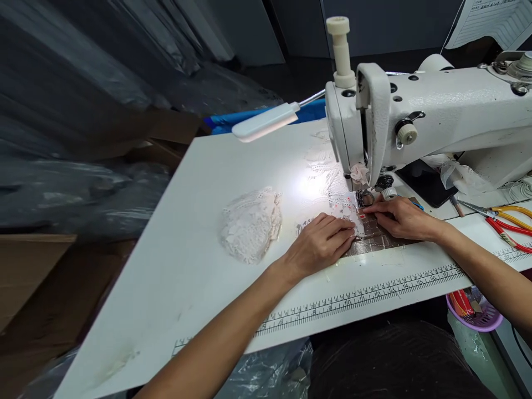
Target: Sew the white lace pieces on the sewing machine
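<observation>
A piece of white lace fabric (341,205) with small red marks lies under the presser foot (366,199) of a white sewing machine (449,108). My left hand (322,244) is left of the foot, its bent fingers gripping the lace at the near edge. From the right, my right hand (401,218) reaches in close to the foot, with the fingertips closed at the lace's right edge. Its exact grip is partly hidden. More lace stretches behind the needle area along the table. A gathered bundle of lace (251,224) rests left of my left hand.
Yellow-handled scissors (509,213) and a red-handled tool (509,234) lie at the right, near a dark phone-like slab (428,182). A lamp (266,121) overhangs the white table (178,266). A printed ruler (332,306) runs along the front edge; a purple basket (484,318) sits below.
</observation>
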### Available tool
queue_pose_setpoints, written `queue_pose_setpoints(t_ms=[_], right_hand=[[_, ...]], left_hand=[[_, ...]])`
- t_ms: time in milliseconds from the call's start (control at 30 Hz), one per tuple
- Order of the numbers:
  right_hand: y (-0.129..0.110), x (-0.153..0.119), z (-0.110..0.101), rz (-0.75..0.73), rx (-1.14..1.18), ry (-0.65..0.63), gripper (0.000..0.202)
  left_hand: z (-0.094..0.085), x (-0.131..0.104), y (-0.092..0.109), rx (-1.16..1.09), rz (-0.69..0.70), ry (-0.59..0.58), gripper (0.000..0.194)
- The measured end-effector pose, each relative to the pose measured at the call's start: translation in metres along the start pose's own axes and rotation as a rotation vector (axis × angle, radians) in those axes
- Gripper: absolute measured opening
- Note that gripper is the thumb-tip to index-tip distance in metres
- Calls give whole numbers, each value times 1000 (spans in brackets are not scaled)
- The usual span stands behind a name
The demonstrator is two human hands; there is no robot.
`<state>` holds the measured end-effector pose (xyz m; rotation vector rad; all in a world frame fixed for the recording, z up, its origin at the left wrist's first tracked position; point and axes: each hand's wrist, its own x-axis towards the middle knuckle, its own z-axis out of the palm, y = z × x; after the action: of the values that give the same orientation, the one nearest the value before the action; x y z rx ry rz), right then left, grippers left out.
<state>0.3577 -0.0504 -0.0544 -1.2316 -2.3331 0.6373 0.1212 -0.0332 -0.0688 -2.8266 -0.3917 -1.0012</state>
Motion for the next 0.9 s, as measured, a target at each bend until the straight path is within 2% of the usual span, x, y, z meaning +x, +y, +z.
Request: queue_pose_setpoints(t_ms=[333,900], right_hand=[[1,-2,4,43,-61,15,39],[1,-1,7,25,-65,6,37]], left_hand=[[1,-4,-1,-11,-23,-22,11],[0,-2,-1,-16,7,-30,7]])
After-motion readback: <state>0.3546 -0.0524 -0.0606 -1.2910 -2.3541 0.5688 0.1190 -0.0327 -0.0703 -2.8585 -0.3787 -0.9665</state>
